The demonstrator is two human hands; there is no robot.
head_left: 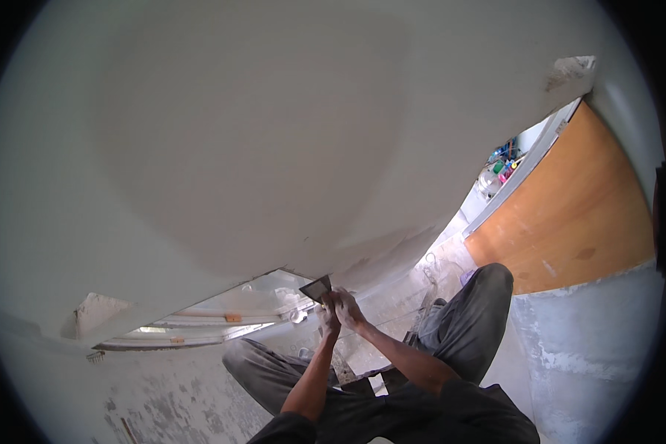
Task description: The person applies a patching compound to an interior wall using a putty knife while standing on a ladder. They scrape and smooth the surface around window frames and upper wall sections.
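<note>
A putty knife (317, 288) with a flat, dark blade is in front of me, just above my knees. My left hand (326, 318) is closed around its handle from the left. Pressed close beside it is my right hand (348, 309), its bent fingers also at the handle. The fingers partly hide the handle. Beyond the blade spreads a broad, pale plastered surface (259, 148), with a large darker patch across its middle. The blade appears near this surface's lower edge; whether they touch, I cannot tell.
A window frame (200, 320) lies left of my hands. To the right stands an orange panel (570, 214) beside a pale frame, with colourful items (505, 164) behind it. My bent knees (470, 311) flank my arms. Bare patches mark the wall (170, 399) at lower left.
</note>
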